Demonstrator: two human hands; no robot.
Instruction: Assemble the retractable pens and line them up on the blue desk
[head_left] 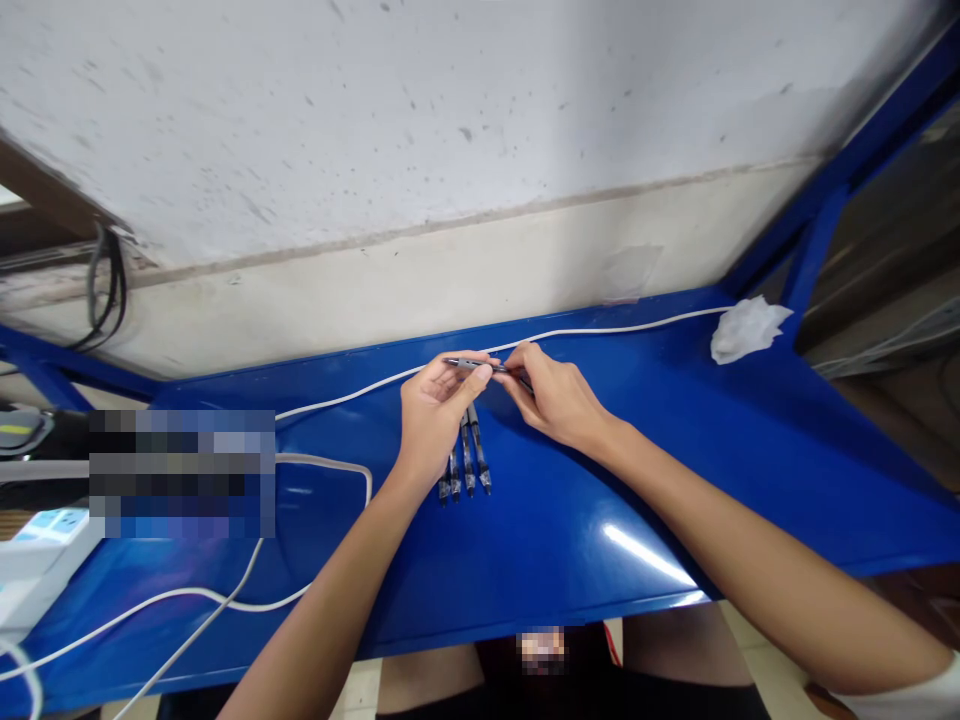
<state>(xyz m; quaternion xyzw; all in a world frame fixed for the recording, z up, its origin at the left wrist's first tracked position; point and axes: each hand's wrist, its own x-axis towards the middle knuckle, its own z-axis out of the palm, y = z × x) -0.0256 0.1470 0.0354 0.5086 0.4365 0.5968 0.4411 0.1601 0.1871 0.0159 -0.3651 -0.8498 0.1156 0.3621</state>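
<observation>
Both hands meet over the middle of the blue table around a slim dark pen (468,364), held roughly level. My left hand (439,405) grips its left part, the thumb pressed along the barrel. At the pen's right end, the fingertips of my right hand (551,392) are closed; a dark piece shows among them, and whether it is separate from the pen I cannot tell. Just below lie several pens (469,460) side by side, dark with grey and clear parts. My left hand hides the upper ends of some.
A white cable (600,331) runs along the back of the blue table (637,480) to a crumpled white plastic bag (750,328) at right. More white cables (225,600) and a white box (52,560) lie at left. A wall (450,260) stands behind.
</observation>
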